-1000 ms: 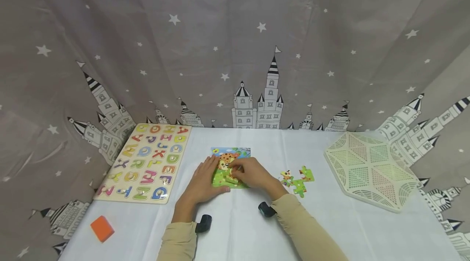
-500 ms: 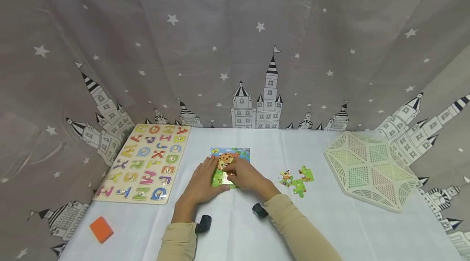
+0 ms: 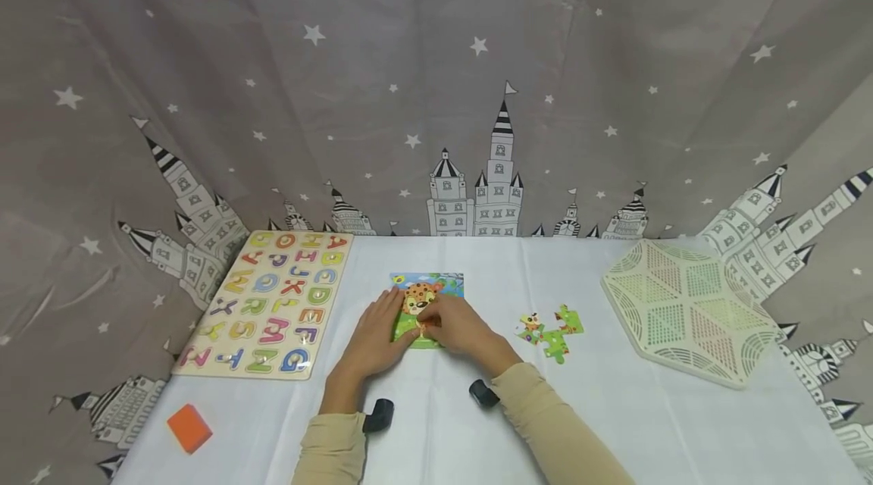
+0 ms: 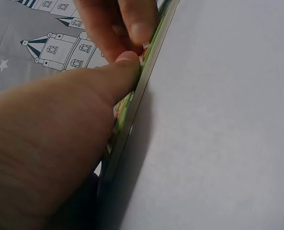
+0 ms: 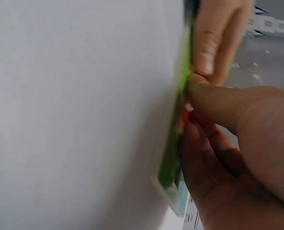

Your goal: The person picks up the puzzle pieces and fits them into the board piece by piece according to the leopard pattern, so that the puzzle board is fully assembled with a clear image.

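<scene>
A small jigsaw board (image 3: pixel 446 286) with a spotted cartoon animal lies at the table's middle. My left hand (image 3: pixel 373 332) rests along its left side with straight fingers. The left thumb reaches over the lower part of the picture. My right hand (image 3: pixel 460 324) has curled fingers at the centre of the board and pinches a jigsaw piece (image 3: pixel 423 330), mostly hidden by the fingertips. In the right wrist view, a bit of red shows by the thumb and fingers, close against the board (image 5: pixel 168 160). Loose jigsaw pieces (image 3: pixel 556 347) lie to the right of my right hand.
At the left is an alphabet puzzle board (image 3: pixel 266 303) with coloured letters. An orange block (image 3: pixel 189 428) sits near the front left. A pale hexagonal board (image 3: pixel 689 311) with patterned holes stands at the right. Behind the table hangs a grey curtain (image 3: pixel 382 53) with castles.
The right hand has moved slightly left over the board, and the tilted, shiny piece now lies flatter. The left thumb has moved up onto the picture. The loose pieces have stayed put.
</scene>
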A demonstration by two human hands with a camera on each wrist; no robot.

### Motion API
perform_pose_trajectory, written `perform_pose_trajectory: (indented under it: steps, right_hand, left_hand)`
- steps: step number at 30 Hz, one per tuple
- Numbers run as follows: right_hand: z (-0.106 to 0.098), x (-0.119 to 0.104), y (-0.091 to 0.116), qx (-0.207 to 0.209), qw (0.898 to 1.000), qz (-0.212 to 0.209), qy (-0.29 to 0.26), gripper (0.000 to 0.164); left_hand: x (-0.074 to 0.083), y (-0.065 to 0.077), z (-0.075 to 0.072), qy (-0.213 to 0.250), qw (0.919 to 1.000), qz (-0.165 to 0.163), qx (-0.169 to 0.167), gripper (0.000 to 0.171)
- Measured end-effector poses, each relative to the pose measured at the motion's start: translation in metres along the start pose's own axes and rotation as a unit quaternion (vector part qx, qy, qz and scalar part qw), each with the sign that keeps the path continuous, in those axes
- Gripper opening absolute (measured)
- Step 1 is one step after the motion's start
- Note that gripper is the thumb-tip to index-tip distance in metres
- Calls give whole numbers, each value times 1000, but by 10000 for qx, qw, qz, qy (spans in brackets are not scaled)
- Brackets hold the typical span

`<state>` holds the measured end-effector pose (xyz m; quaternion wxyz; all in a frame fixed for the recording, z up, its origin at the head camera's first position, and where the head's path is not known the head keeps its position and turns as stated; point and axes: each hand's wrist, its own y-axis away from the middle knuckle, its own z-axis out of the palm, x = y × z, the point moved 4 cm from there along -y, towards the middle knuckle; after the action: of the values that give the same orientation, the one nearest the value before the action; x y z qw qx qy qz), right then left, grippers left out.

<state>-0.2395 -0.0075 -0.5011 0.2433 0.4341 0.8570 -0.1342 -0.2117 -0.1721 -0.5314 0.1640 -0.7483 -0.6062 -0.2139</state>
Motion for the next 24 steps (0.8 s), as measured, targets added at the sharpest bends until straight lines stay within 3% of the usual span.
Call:
perform_pose_trajectory:
  steps: [5,8,15,19,24]
  right_hand:
    - [-16,22,20,26,9961,369,-803,30]
    - [-34,43,38,194,9918,822,-958,37]
    - [-65,95,88,653,9747,2118,-294,60]
    - [-68,104,104,637,9720,2262,-76,59]
    - [-70,103,104,634,9709,2307,22,49]
  left_hand:
    - [1,2,2,84,9999,-114,-13,83]
    - [2,1,0,99,9999,-118,46,82]
    - [1,-2,1,34,10000,-20,37,82]
    - [1,-2,1,49,10000,-70,35,82]
    - [2,-1,-1,144,9998,-113,73,84]
